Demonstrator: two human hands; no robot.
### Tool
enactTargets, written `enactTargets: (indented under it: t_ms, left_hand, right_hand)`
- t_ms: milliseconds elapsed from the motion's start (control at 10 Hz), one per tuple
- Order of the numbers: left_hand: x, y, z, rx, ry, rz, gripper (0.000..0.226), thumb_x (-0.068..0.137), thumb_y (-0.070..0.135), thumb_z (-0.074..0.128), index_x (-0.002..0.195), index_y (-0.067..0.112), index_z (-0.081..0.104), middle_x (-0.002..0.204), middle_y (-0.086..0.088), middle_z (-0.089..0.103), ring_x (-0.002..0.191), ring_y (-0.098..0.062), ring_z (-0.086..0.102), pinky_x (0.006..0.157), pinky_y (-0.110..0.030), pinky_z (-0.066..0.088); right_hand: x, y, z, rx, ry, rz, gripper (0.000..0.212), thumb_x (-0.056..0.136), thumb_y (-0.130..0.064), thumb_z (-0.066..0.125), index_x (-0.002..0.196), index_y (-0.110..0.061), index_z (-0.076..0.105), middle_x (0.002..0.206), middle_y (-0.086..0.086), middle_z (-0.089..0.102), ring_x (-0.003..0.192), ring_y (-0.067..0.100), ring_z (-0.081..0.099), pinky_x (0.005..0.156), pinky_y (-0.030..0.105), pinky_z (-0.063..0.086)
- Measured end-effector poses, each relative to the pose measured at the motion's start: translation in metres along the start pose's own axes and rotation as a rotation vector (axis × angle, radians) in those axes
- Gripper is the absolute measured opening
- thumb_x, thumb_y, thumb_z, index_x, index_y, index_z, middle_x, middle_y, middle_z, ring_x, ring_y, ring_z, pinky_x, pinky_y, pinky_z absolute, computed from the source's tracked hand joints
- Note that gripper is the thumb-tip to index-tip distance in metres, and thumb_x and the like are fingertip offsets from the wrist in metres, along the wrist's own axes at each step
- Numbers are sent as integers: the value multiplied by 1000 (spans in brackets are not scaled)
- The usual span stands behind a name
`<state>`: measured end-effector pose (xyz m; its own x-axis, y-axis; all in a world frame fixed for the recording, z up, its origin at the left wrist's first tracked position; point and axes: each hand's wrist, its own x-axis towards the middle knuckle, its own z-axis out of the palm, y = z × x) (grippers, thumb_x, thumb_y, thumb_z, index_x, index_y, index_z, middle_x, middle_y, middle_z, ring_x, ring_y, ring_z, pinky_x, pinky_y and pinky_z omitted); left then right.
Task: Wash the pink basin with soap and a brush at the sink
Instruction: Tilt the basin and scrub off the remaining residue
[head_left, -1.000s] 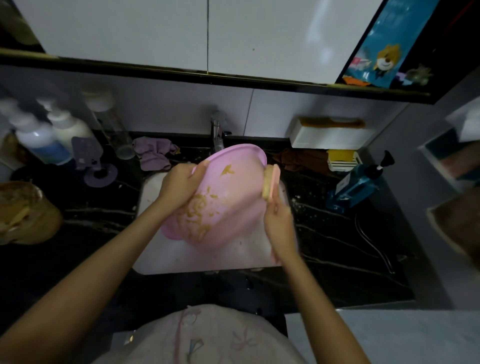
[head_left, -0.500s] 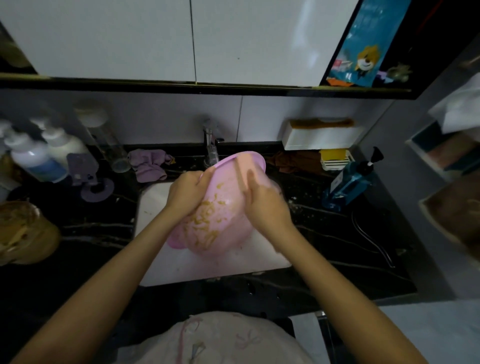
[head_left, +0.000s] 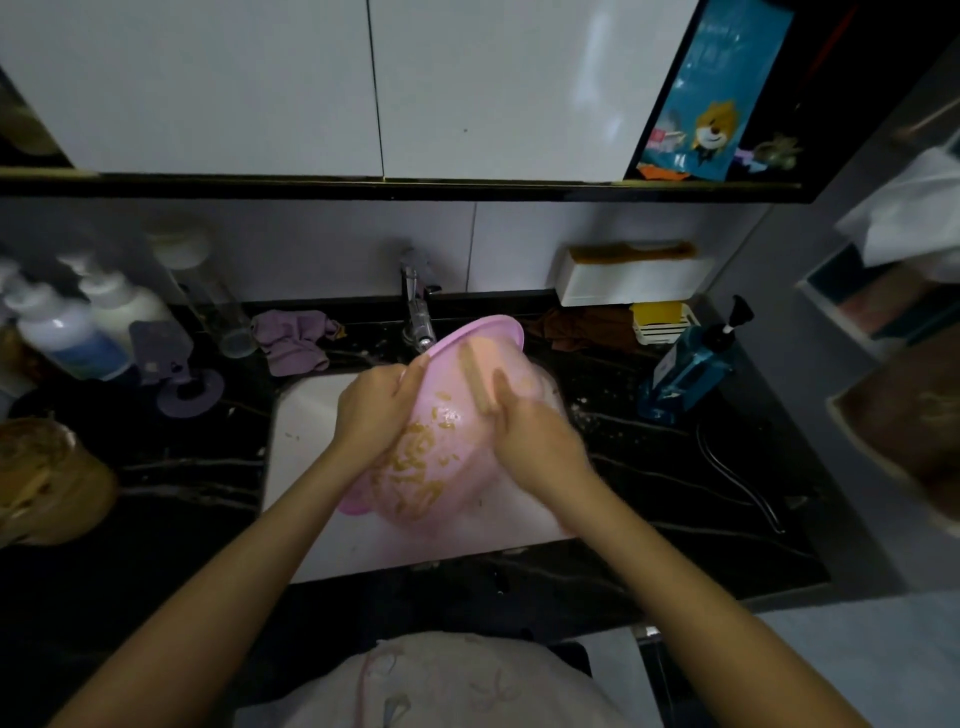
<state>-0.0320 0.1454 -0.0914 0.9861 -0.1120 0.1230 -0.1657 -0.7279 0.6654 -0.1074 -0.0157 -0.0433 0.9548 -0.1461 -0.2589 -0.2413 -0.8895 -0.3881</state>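
The pink basin (head_left: 457, 457) is tilted on its side over the white sink (head_left: 306, 441), its underside facing me and smeared with yellowish soap streaks. My left hand (head_left: 371, 415) grips its rim at the upper left. My right hand (head_left: 535, 436) holds a pale brush (head_left: 480, 374) pressed against the basin's outer wall near the top. The brush's bristles are hidden against the basin.
A chrome tap (head_left: 418, 312) stands behind the basin. Purple cloth (head_left: 293, 340) and pump bottles (head_left: 78, 332) lie left on the black counter; a blue soap dispenser (head_left: 691, 364), yellow sponge holder (head_left: 662, 322) and brown cloth (head_left: 582, 325) lie right. A brown bowl (head_left: 47, 483) sits far left.
My right hand moved with the brush from the basin's right rim onto its outer wall. The basin stays tilted in my left hand.
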Motion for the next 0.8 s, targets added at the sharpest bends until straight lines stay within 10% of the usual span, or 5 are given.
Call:
enactTargets:
  t_ms: [100,300,500,700,800]
  left_hand:
    - [-9,8,7,-6,-2,18,55,98,46,33,53,15,36,51,1,45,57,-23,48,50,-31,26]
    - [-12,11,11,0,16,37,58,99,48,30,59,8,47,56,-2,52,59,-21,51,51,-28,30]
    - [-16,20,14,-98,-90,35,52,101,43,25,56,18,37,62,-2,52,66,-24,51,59,-31,31]
    - [-8,15,14,-91,-66,-45,54,102,39,20,59,15,44,72,-9,55,73,-25,49,65,-31,31]
    - [-7,14,10,-85,-57,-52,58,102,40,19,61,8,45,65,-9,53,71,-26,50,63,-33,32]
  right_hand:
    - [43,17,-25,137,14,311,42,98,-23,32,136,-7,40,126,17,54,111,34,55,85,37,44]
    - [-10,-32,4,169,8,94,61,96,-15,34,150,-4,6,121,20,58,108,34,57,79,33,42]
    - [51,-14,-27,424,34,414,41,97,-17,35,133,1,42,129,20,53,116,33,53,89,34,42]
    - [-49,-46,23,449,-38,34,50,98,-16,38,144,-10,22,117,18,58,99,29,58,69,25,39]
    - [5,-32,3,401,38,152,48,98,-11,34,143,-5,23,123,21,54,107,32,56,77,27,37]
